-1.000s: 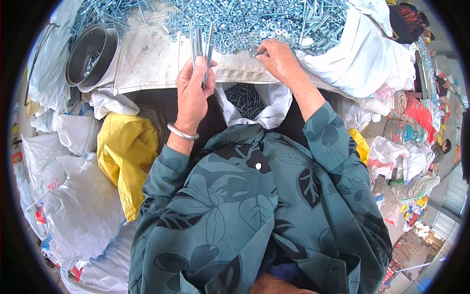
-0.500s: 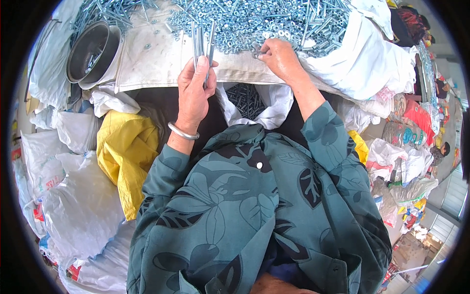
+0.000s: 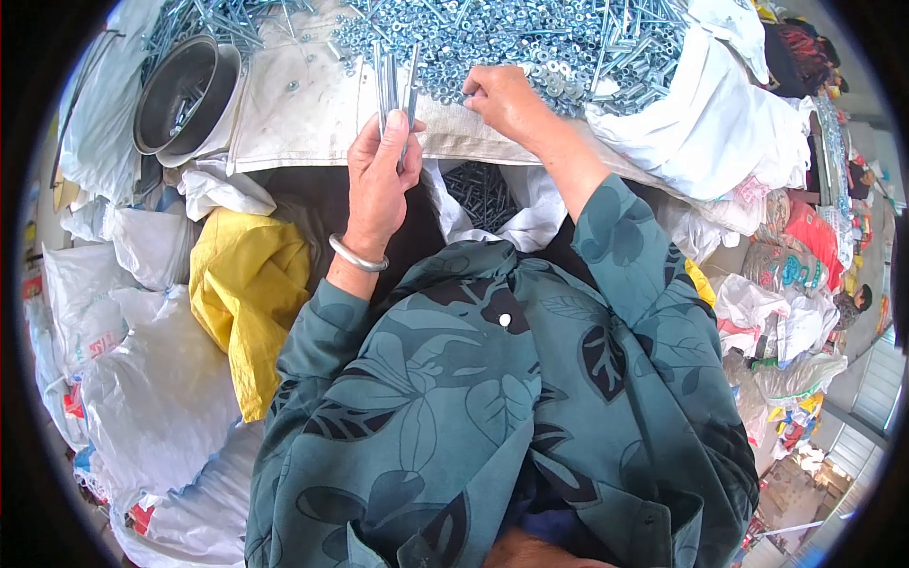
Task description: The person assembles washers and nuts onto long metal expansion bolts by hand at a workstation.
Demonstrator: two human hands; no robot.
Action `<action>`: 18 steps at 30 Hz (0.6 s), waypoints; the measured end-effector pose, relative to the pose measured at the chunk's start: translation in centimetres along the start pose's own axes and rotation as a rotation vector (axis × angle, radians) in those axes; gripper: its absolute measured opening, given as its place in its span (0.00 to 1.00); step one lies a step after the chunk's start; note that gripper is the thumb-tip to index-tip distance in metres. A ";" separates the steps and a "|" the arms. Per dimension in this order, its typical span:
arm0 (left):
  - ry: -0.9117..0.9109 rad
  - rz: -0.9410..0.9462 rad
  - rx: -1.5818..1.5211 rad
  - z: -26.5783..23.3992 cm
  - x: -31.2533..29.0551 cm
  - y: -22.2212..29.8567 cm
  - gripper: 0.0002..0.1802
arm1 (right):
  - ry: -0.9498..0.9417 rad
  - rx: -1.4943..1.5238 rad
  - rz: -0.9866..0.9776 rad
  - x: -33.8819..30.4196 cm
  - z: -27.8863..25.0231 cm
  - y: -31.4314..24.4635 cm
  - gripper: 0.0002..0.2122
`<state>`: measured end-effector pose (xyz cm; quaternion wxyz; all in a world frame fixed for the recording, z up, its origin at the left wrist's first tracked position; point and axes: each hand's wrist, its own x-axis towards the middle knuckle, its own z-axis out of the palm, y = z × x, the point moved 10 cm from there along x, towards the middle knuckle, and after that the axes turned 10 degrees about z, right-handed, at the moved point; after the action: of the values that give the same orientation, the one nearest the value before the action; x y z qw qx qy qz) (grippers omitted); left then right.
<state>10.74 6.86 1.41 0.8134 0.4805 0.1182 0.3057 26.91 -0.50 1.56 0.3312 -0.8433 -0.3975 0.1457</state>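
Observation:
Several long silvery metal rods, like bolts (image 3: 387, 83), stand upright in my left hand (image 3: 379, 180), whose thumb presses them against the fingers. My right hand (image 3: 511, 102) is at the near edge of a big pile of small metal nuts (image 3: 445, 43), its fingertips drawn together in a pinch. Whatever lies between those fingertips is hidden. Flat round washers (image 3: 552, 80) lie among the nuts just beyond the right wrist.
A dark round bowl (image 3: 151, 118) with a few metal pieces stands at the far left, near more rods (image 3: 204, 24). Below the cloth-covered table edge (image 3: 284, 156), an open white sack (image 3: 544, 213) holds dark screws. Filled bags (image 3: 156, 379) and a yellow sack (image 3: 246, 303) flank me.
My right hand has moved left along the pile's near edge, toward the left hand. Small pieces seen at its fingertips before are now out of sight. The left hand keeps its rods.

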 end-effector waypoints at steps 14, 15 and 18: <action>-0.009 -0.070 0.083 -1.2 -1.0 -2.2 0.15 | 0.077 -0.116 -0.118 -1.1 -0.4 -1.2 0.05; -0.013 -0.089 0.098 -1.1 -1.2 -2.5 0.15 | 0.061 -0.110 -0.097 -1.1 -0.3 -1.0 0.06; -0.029 -0.106 0.123 -1.1 -1.6 -2.8 0.15 | 0.045 -0.119 -0.090 -1.1 -0.1 -0.7 0.06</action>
<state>10.01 5.63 -1.70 0.7991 0.5271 0.1502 0.2471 25.87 -1.03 2.11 0.2955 -0.8458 -0.4355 0.0877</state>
